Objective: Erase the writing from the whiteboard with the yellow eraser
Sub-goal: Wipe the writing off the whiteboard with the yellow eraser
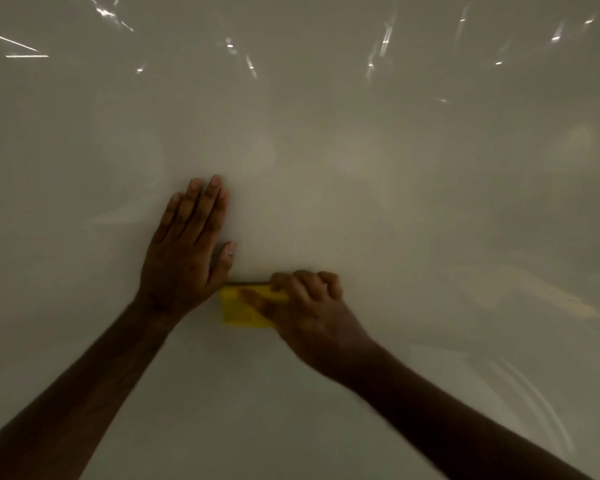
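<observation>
Your right hand (pixel 309 306) curls its fingers around the blurred yellow eraser (pixel 243 306) on the whiteboard (pixel 395 202). At ten o'clock from it, your left hand (pixel 184 251) presses flat, fingers straight and together.

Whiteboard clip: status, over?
Left hand flat on whiteboard. Right hand grips yellow eraser against board. No writing visible. Nothing in the way.

Eraser (pixel 246 306) on whiteboard (pixel 395 202), between left hand (pixel 187 251) and right hand (pixel 309 306).
</observation>
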